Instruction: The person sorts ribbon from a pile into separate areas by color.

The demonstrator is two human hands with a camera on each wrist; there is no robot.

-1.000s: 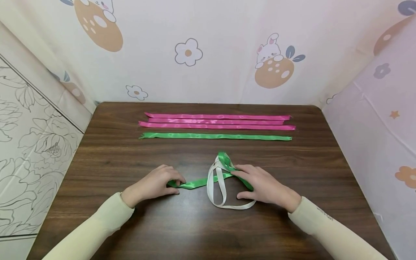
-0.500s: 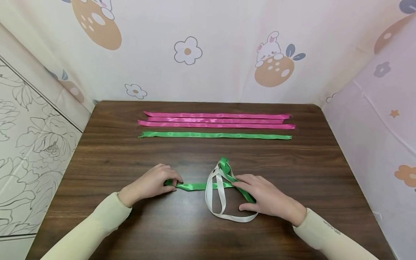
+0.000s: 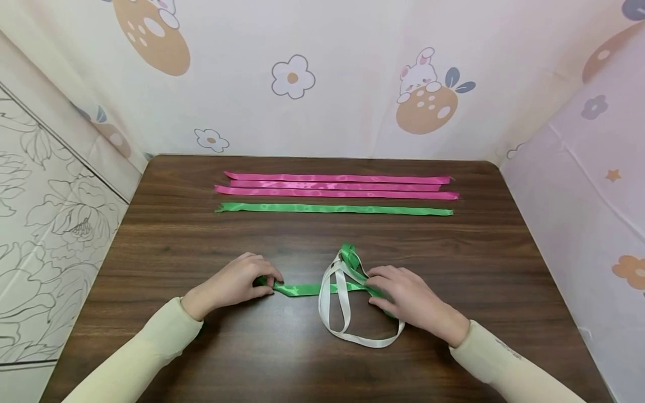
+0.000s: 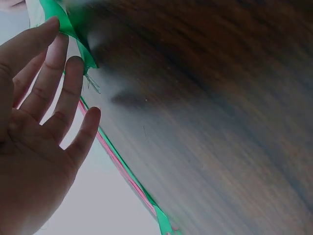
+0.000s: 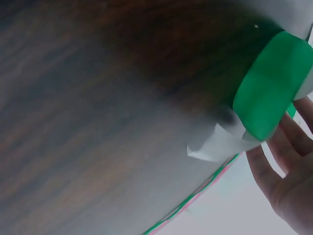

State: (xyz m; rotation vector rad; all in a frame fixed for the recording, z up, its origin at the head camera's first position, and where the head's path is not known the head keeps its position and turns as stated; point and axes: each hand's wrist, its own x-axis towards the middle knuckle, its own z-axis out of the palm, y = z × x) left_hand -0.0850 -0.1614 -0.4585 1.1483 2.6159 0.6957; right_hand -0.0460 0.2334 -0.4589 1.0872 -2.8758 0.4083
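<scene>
The left hand [image 3: 237, 284] pinches one end of a green ribbon [image 3: 302, 290] between thumb and index finger; in the left wrist view the frayed end of the ribbon [image 4: 88, 54] hangs past the fingers of that hand [image 4: 39, 107]. From there the ribbon runs right, passing a looped white ribbon [image 3: 327, 305], and bunches in a green loop [image 3: 349, 256]. The right hand [image 3: 415, 299] has its thumb and fingertips on the green ribbon at the right of the loops. The right wrist view shows a green fold [image 5: 274, 85] and white ribbon [image 5: 217, 146] by the fingers [image 5: 288, 156].
Several pink ribbons [image 3: 337, 193] lie straight across the back of the brown table [image 3: 176, 235], with one green ribbon [image 3: 332, 209] parallel in front of them. A patterned curtain [image 3: 347, 101] hangs behind and a flowered panel [image 3: 45, 224] stands at the left.
The white loop and the green ribbon's middle have shifted toward the table's front edge. Lately the right hand moved slightly up and left, its fingers closing nearer the ribbon; the left hand barely moved.
</scene>
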